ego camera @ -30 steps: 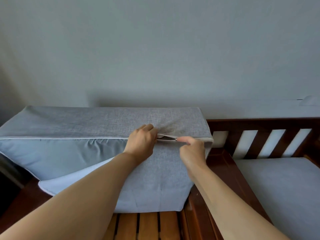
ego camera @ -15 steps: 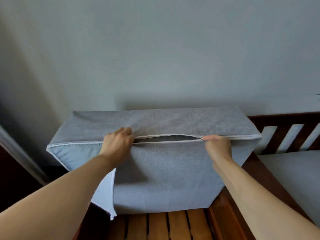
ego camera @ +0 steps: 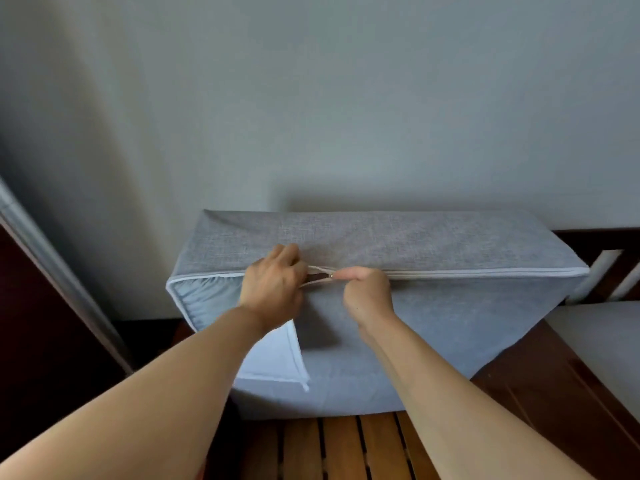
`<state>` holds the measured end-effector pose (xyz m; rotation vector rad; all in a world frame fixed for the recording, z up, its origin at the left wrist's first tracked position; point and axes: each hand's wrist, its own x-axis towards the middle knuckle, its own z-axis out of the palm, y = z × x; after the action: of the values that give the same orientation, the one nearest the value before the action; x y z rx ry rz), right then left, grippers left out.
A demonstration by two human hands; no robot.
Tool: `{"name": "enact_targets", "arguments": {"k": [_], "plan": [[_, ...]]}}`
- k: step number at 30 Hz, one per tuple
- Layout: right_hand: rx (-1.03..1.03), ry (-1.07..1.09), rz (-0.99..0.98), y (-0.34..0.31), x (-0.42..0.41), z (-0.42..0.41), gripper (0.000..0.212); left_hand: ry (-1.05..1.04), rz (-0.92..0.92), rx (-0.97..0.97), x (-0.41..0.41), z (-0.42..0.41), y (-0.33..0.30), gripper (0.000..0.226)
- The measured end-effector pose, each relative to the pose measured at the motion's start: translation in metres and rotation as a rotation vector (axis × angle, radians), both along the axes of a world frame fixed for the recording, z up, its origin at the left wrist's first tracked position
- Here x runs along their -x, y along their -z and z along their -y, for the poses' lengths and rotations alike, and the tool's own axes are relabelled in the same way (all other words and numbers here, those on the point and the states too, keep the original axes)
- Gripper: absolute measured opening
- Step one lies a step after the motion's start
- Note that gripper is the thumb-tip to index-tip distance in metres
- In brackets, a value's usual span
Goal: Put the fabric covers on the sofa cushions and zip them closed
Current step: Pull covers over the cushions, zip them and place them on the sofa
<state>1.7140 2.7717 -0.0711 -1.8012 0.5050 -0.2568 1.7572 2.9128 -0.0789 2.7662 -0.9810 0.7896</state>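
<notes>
- Sofa cushion (ego camera: 433, 327), in grey fabric cover (ego camera: 381, 237), stands on edge on the slatted sofa frame (ego camera: 346, 448), under both hands.
- Left hand (ego camera: 273, 285): fingers curled, gripping cover fabric just left of the gap.
- Right hand (ego camera: 367, 292): fingers pinching the zipper pull (ego camera: 331, 276); zipper (ego camera: 485, 273) closed rightward.
- Step: zipping; next, probably drawing the pull left.

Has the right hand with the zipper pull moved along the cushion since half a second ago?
Yes. The right hand slid left along the zipper, away from the cushion's right corner toward the left hand.
</notes>
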Motion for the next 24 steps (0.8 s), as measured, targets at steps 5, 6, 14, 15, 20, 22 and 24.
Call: {"name": "enact_targets", "arguments": {"k": [5,6,14,15,20,22,24], "plan": [[0.017,-0.009,-0.025,-0.008,0.009,-0.013,0.050,-0.198,-0.009,-0.032,-0.004,-0.114,-0.005,0.026],[0.021,-0.017,-0.027,-0.009,0.008,-0.024,0.050,-0.224,-0.022,-0.013,-0.005,-0.126,-0.005,0.026],[0.046,-0.233,-0.025,-0.001,-0.013,-0.120,0.046,-0.213,-0.099,0.308,-0.010,-0.138,0.011,0.023],[0.067,-0.260,-0.017,-0.001,-0.013,-0.122,0.047,-0.220,-0.118,0.336,-0.008,-0.140,0.012,0.020],[0.740,-0.120,0.174,-0.006,-0.010,-0.083,0.055,-0.372,-0.231,0.524,-0.004,-0.148,0.013,0.007],[0.991,-0.315,0.113,-0.003,-0.017,-0.062,0.076,-0.424,-0.259,0.563,-0.002,-0.145,0.012,0.005],[1.176,-0.496,0.084,0.005,-0.028,-0.053,0.083,-0.482,-0.270,0.615,-0.001,-0.138,0.013,0.004]]}}
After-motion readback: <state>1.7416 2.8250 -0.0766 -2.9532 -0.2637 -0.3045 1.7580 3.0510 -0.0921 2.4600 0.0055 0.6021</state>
